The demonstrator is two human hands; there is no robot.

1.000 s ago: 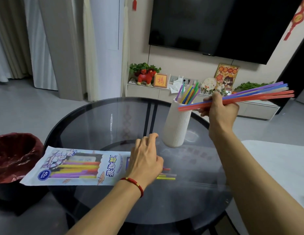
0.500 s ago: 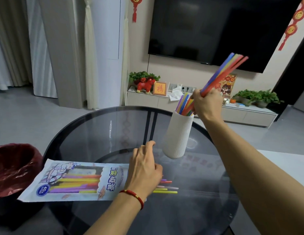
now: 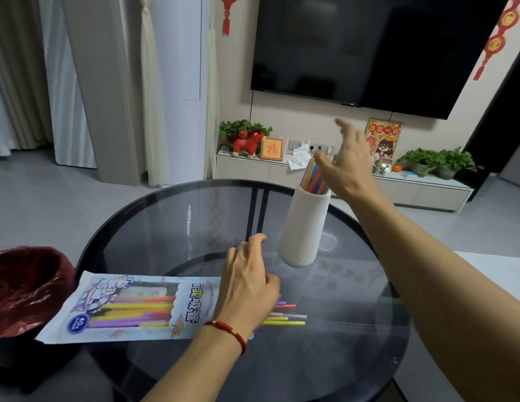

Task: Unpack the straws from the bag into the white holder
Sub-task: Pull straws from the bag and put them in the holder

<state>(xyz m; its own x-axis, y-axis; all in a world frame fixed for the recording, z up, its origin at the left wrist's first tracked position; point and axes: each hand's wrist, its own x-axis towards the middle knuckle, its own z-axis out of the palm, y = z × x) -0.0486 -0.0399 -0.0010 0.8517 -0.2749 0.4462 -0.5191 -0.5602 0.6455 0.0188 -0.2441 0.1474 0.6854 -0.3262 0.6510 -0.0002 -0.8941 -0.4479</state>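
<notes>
The white ribbed holder (image 3: 305, 227) stands on the round glass table (image 3: 340, 358), with several coloured straws (image 3: 312, 177) sticking out of its top. My right hand (image 3: 344, 161) hovers just above and behind those straws, fingers spread, holding nothing. The printed straw bag (image 3: 128, 309) lies flat at the table's left, its open end to the right. My left hand (image 3: 247, 282) rests on that end, fingers curled loosely over it. A few straws (image 3: 285, 314) poke out of the bag past my left hand.
A bin lined with a dark red bag (image 3: 23, 288) sits left of the table. Behind the table stands a low TV cabinet (image 3: 398, 190) with plants and ornaments, and a television hangs on the wall above.
My right hand tilted the bundle of straws upright, dropped it into the holder and opened. My left hand stayed on the bag.
</notes>
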